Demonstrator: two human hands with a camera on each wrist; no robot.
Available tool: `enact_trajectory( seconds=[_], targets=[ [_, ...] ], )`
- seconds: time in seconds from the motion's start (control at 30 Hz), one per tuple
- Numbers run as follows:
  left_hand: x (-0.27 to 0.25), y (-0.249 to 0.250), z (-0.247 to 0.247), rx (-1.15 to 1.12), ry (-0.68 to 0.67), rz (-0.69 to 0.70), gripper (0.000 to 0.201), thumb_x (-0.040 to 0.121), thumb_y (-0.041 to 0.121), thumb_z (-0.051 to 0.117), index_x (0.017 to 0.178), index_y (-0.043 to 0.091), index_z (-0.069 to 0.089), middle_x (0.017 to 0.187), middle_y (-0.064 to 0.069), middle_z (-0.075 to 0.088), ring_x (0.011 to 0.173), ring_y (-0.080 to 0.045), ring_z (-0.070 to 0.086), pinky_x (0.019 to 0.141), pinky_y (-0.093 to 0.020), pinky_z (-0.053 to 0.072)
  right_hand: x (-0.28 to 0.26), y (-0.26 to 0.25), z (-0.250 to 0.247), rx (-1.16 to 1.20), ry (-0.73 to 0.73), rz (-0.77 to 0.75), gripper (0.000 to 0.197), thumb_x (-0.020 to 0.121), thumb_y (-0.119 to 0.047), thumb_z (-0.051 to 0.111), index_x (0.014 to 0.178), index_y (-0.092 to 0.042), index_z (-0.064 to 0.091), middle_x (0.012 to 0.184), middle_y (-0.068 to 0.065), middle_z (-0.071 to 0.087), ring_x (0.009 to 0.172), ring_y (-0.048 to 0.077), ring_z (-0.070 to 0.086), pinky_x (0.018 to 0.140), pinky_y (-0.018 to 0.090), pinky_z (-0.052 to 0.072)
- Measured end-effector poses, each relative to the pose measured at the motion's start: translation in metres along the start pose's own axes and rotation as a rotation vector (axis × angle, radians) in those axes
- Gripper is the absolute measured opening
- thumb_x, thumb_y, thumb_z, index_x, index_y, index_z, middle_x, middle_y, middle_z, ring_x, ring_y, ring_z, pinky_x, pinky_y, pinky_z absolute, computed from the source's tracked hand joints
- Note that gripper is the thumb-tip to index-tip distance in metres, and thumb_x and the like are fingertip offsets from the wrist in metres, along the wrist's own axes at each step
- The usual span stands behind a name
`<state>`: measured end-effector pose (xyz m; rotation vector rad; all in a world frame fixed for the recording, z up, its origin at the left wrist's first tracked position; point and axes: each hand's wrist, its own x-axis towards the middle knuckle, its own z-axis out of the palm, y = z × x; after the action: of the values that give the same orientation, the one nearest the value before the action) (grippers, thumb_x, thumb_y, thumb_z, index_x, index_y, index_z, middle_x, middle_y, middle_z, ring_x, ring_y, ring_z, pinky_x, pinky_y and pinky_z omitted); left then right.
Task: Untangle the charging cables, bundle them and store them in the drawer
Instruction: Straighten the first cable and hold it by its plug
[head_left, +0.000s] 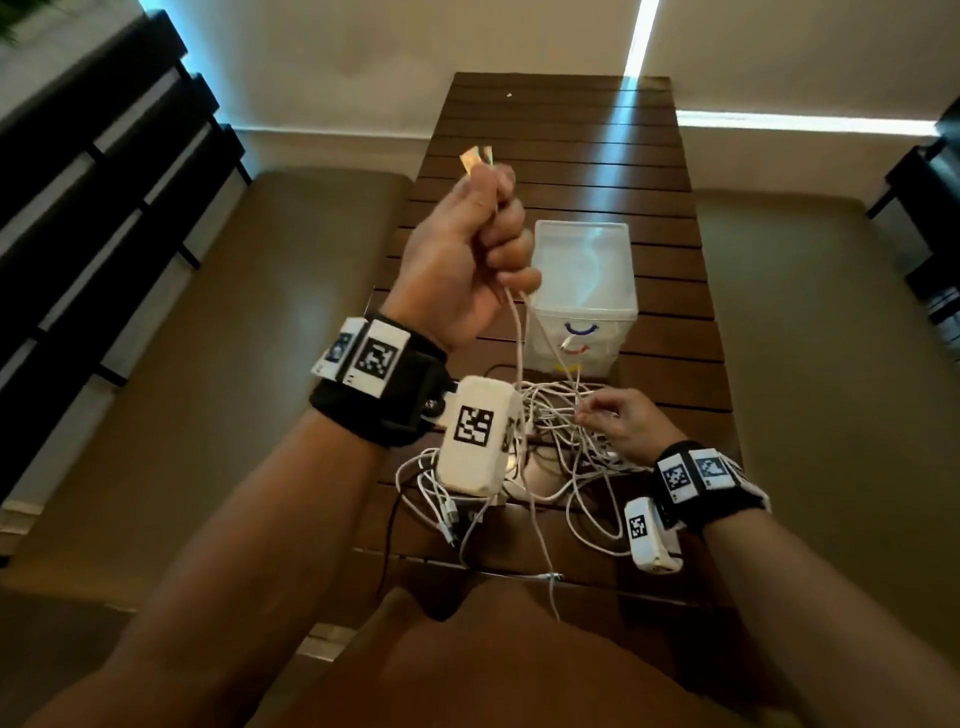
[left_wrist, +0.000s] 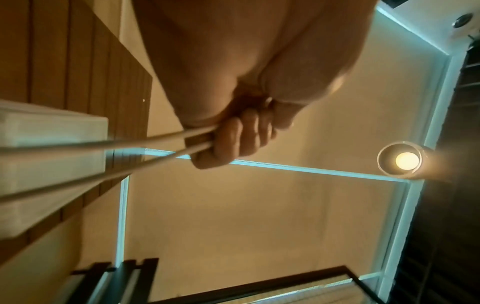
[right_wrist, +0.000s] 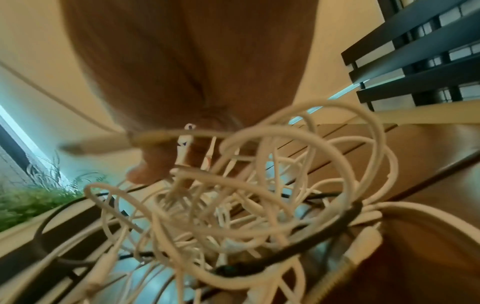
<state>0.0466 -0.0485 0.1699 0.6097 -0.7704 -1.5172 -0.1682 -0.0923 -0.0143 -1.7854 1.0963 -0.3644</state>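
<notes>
A tangle of white charging cables (head_left: 550, 457) with a black one lies on the near end of the dark slatted table (head_left: 561, 156). My left hand (head_left: 467, 249) is raised above it in a fist round a white cable (head_left: 517, 338), whose plugs stick out above the thumb. Two strands run taut from the fist (left_wrist: 233, 139) down into the heap. My right hand (head_left: 618, 421) is low on the heap and pinches white strands at its fingertips (right_wrist: 155, 164). Behind the heap stands a small translucent plastic drawer unit (head_left: 582, 291), its drawers closed.
One white cable end (head_left: 550, 582) hangs over the table's near edge above my lap. Tan cushioned benches (head_left: 208, 364) run along both sides of the table. Dark slatted chair backs (head_left: 104, 182) stand at the far left, and dark furniture (head_left: 930, 208) at the far right.
</notes>
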Motion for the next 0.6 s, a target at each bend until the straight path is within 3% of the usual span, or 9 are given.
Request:
enact_trajectory(
  seconds=[0.07,0.13,0.2,0.27,0.33,0.43,0.6],
  targets=[
    [0.004,0.011,-0.001,0.165,0.053,0.014,0.021,0.102,0.025,0.037,0.084,0.018,0.045,0.059,0.007,0.031,0.048,-0.005,0.024,0.043,-0.018,0.018,0.0,-0.001,-0.002,-0.057,0.085,-0.008,0.003,0.081,-0.01,0.074,0.08,-0.011,0.072,0.091,0.0,0.062,0.082,0.004,0.057,0.078,0.024,0.043],
    [0.005,0.004,-0.007,0.342,0.166,-0.019,0.013,0.097,0.014,0.05,0.086,0.02,0.049,0.063,0.007,0.034,0.049,-0.004,0.027,0.04,-0.016,0.018,0.001,-0.013,-0.005,-0.084,0.171,-0.037,0.011,0.075,-0.011,0.079,0.078,-0.016,0.069,0.098,0.004,0.058,0.088,0.009,0.057,0.078,0.023,0.048],
    [0.007,-0.012,-0.016,0.404,0.273,-0.105,0.012,0.092,0.005,0.056,0.097,0.016,0.056,0.066,0.006,0.04,0.046,-0.003,0.031,0.036,-0.015,0.023,0.002,-0.027,-0.011,-0.043,0.226,-0.091,0.017,0.074,-0.01,0.08,0.079,-0.023,0.069,0.1,0.008,0.06,0.093,0.019,0.06,0.083,0.03,0.052],
    [0.006,-0.03,-0.026,0.416,0.343,-0.228,0.015,0.092,0.006,0.057,0.106,0.01,0.059,0.064,0.006,0.042,0.043,-0.002,0.033,0.035,-0.015,0.024,-0.002,-0.043,-0.016,-0.041,0.234,-0.174,0.015,0.075,-0.011,0.078,0.09,-0.016,0.077,0.098,0.003,0.062,0.093,0.016,0.062,0.086,0.03,0.053],
    [0.005,-0.048,-0.031,0.443,0.322,-0.337,0.014,0.094,0.009,0.055,0.106,0.009,0.062,0.058,0.007,0.042,0.042,-0.003,0.032,0.036,-0.015,0.022,-0.006,-0.056,-0.02,0.034,0.248,-0.242,0.02,0.076,-0.012,0.079,0.095,-0.013,0.077,0.096,-0.001,0.07,0.09,0.014,0.067,0.084,0.034,0.056],
    [0.002,-0.071,-0.029,0.516,0.223,-0.403,0.013,0.092,0.006,0.055,0.098,0.012,0.065,0.06,0.004,0.043,0.043,-0.006,0.029,0.037,-0.017,0.019,-0.011,-0.079,-0.029,0.193,0.339,-0.306,0.02,0.076,-0.006,0.08,0.095,-0.009,0.077,0.093,0.004,0.075,0.088,0.018,0.072,0.083,0.037,0.058],
    [0.0,-0.076,-0.02,0.53,0.099,-0.316,0.027,0.086,-0.004,0.06,0.093,0.021,0.068,0.059,0.005,0.046,0.044,-0.006,0.036,0.04,-0.017,0.028,-0.019,-0.107,-0.043,0.331,0.389,-0.43,0.017,0.077,0.0,0.076,0.091,-0.008,0.075,0.087,0.007,0.075,0.078,0.022,0.072,0.071,0.033,0.058]
  ],
)
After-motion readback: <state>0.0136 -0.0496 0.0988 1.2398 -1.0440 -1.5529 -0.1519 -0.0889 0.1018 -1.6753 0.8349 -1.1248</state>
